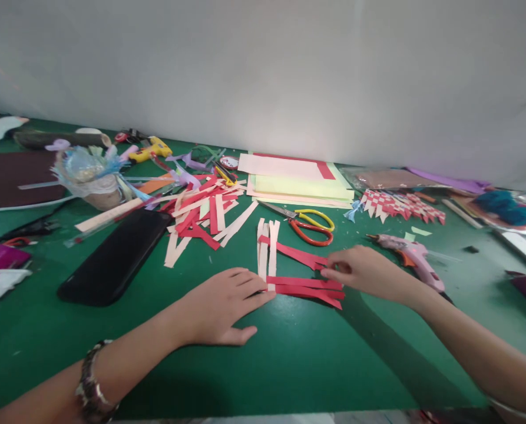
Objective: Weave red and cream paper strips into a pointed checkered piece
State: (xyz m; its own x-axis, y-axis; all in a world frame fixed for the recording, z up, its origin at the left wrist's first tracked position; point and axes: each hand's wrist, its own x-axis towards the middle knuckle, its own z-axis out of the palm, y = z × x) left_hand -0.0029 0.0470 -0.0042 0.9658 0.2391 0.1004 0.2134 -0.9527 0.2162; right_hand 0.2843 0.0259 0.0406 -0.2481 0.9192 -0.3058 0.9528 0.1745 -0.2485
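My left hand [221, 306] lies flat on the green table, its fingertips pressing the lower ends of three cream paper strips [267, 250] that stand side by side. Several red paper strips [309, 288] cross them and stick out to the right. My right hand [362, 271] pinches the right end of one red strip [298, 254] that runs slanted across the cream ones. A bracelet sits on my left wrist.
A loose heap of red and cream strips [205, 215] lies at the back left, by a black phone [115, 256]. Scissors [309, 227], a glue gun [410, 256], a woven red-and-cream mat [402, 206] and stacked paper sheets [295, 179] lie behind and to the right.
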